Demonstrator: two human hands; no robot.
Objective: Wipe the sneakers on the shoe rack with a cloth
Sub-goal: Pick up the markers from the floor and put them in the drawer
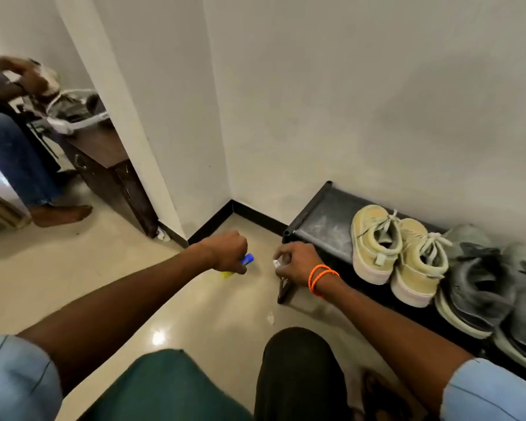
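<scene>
Pale-green sneakers [398, 253] sit on the black shoe rack [322, 220] beside dark ones [483, 296]. My left hand [228, 253] grips a blue-and-yellow item [246, 259]; right hand [295, 262] pinches something white [276, 263]. I'd steady the shoe before wiping.

Shoe rack [322, 208] against the wall: left end of top shelf bare and dusty, open from above and from the front. Right of it, pale yellow sneakers [398, 253] touching, then dark grey sneakers [492, 296] packed tight beside; no gap between pairs. Floor [134, 284] left of rack open to the corner. Both hands hover off the rack's left front corner: left hand [228, 252], right hand [295, 262].
</scene>
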